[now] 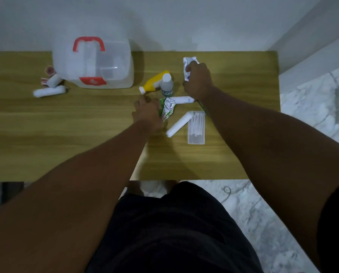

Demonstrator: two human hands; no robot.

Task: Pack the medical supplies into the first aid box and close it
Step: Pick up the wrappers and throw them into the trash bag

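Note:
The translucent first aid box (94, 64) with a red handle and red latch stands shut at the back left of the wooden table (86, 134). My right hand (199, 80) grips a white and blue foil packet (187, 64) at the back right. My left hand (148, 113) closes on a green and silver foil packet (167, 109) at the table's middle. Between the hands lie a yellow tube (155, 81), a white bottle (166, 83) and a gauze roll (181, 99). Another gauze roll (178, 125) and a bag of cotton swabs (196, 128) lie nearer me.
Left of the box lie two white bandage rolls (48, 91) and small red-tipped items (49, 70). A white wall runs behind the table. Marble floor with a cable (226, 191) lies to the right and in front.

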